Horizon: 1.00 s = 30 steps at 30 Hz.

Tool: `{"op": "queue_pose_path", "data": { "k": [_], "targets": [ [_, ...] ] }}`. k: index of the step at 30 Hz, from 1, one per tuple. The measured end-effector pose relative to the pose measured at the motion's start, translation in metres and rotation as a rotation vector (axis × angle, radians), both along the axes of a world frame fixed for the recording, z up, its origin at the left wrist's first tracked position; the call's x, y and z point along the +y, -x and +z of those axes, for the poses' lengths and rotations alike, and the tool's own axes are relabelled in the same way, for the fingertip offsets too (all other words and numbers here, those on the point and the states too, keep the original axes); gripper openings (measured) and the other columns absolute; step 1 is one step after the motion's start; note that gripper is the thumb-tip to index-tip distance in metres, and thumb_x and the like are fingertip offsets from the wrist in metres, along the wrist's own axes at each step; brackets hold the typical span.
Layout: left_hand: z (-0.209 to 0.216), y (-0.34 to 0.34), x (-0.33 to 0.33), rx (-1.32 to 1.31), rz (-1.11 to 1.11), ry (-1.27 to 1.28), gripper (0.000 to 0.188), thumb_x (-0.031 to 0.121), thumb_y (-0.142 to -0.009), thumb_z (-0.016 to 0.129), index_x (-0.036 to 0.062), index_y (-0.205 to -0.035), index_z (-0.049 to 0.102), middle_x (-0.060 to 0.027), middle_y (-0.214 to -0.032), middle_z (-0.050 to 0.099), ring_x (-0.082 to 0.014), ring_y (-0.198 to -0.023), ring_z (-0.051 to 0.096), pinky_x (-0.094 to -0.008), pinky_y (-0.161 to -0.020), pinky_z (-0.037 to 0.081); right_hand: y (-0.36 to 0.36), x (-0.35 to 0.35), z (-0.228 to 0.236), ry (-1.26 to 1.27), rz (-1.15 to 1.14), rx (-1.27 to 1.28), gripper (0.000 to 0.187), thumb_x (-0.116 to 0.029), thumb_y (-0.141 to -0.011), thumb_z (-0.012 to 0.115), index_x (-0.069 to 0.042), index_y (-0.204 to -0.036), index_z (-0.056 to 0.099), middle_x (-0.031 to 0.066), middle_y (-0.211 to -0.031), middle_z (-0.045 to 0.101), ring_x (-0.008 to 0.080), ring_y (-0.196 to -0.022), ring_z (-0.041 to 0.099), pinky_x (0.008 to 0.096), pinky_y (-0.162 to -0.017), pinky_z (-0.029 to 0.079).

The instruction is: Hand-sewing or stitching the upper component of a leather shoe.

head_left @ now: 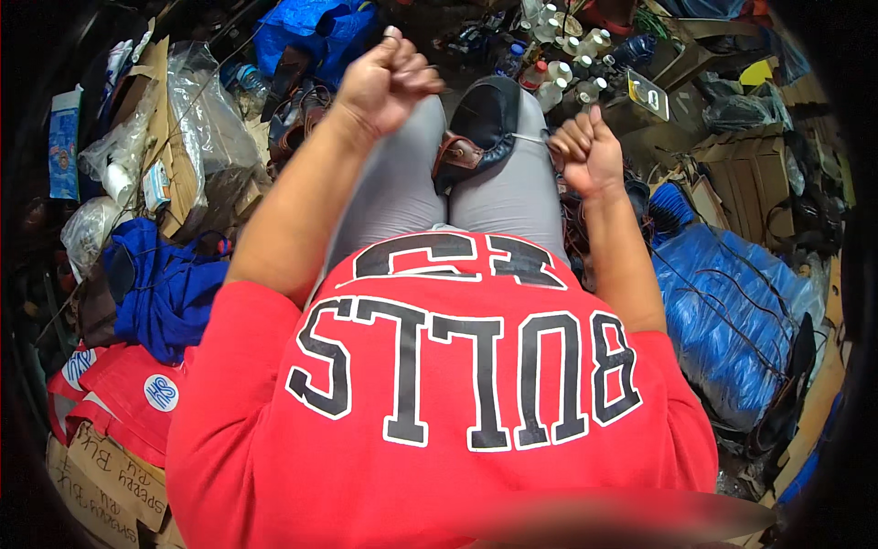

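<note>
A shoe [485, 123] with a black body and a brown leather piece rests on my grey-trousered thighs, near the knees. My left hand [389, 87] is raised to the left of it, apart from the shoe, fingers curled into a fist and slightly blurred. What that fist holds, if anything, is hidden. To the shoe's right, my right hand [590, 157] is closed with the fingers bent in and the thumb up. A thin pale strand [530, 138] runs from the shoe's right edge to its fingers; it looks like thread.
Several capped bottles [558, 69] stand beyond my knees. A blue bag [315, 41] lies at the far left, near a clear plastic bag [208, 119]. Blue cloth [169, 284] and cardboard [101, 476] are at my left. A blue plastic-wrapped bundle [722, 320] sits at my right.
</note>
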<state>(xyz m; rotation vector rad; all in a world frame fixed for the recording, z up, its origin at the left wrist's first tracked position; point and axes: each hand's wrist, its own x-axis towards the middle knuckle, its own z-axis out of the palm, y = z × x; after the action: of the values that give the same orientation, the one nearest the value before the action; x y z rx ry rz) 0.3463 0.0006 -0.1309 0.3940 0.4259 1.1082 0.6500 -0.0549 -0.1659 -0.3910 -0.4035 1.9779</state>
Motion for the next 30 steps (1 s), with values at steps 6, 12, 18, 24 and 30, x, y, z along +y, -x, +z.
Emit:
{"op": "queue_pose_path", "data": {
  "k": [6,12,18,24,30],
  "targets": [
    [-0.004,0.019,0.008,0.393,-0.031,0.097,0.035,0.033,-0.095,0.044,0.0088,-0.072,0.053,-0.0031,-0.067,0.050,-0.0134,-0.053,0.045,-0.0315,-0.071,0.045,-0.028,-0.026,-0.023,0.213,-0.129,-0.246,0.035,-0.036,-0.092,0.051,-0.009,-0.070,0.051,0.0007,-0.064,0.049,0.0158,-0.055,0.045,0.0357,-0.078,0.046],
    [-0.003,0.115,0.004,1.886,-0.007,-0.833,0.032,0.019,-0.076,0.067,0.0037,-0.103,0.063,-0.0086,-0.092,0.062,-0.0218,-0.084,0.060,-0.0317,-0.078,0.048,-0.132,-0.037,-0.041,-0.380,0.116,-1.685,0.052,-0.021,-0.082,0.065,0.001,-0.126,0.049,0.0120,-0.116,0.058,0.0182,-0.100,0.056,0.0295,-0.087,0.043],
    [0.023,-0.038,-0.076,1.643,-0.131,-1.070,0.043,0.033,-0.069,0.075,0.0014,-0.093,0.061,-0.0147,-0.100,0.054,-0.0292,-0.089,0.057,-0.0359,-0.078,0.047,0.020,0.024,0.052,-0.714,0.100,-1.496,0.052,-0.024,-0.076,0.072,-0.013,-0.124,0.054,0.0037,-0.092,0.053,0.0100,-0.081,0.049,0.0243,-0.069,0.043],
    [-0.012,-0.040,-0.064,1.406,-0.240,-1.140,0.028,0.023,-0.076,0.070,0.0041,-0.094,0.061,-0.0123,-0.100,0.054,-0.0292,-0.089,0.057,-0.0356,-0.077,0.047,0.044,0.032,0.033,-0.690,0.127,-1.770,0.047,-0.036,-0.069,0.076,-0.003,-0.099,0.060,0.0059,-0.067,0.053,0.0126,-0.063,0.049,0.0267,-0.058,0.042],
    [0.005,-0.028,-0.049,1.310,-0.310,-0.926,0.021,0.021,-0.081,0.065,0.0033,-0.093,0.066,-0.0102,-0.102,0.056,-0.0226,-0.091,0.057,-0.0312,-0.080,0.045,0.052,0.017,0.029,-0.735,-0.273,-1.657,0.042,-0.037,-0.071,0.075,-0.003,-0.090,0.058,0.0044,-0.066,0.055,0.0123,-0.061,0.049,0.0278,-0.055,0.041]
  ]
}}
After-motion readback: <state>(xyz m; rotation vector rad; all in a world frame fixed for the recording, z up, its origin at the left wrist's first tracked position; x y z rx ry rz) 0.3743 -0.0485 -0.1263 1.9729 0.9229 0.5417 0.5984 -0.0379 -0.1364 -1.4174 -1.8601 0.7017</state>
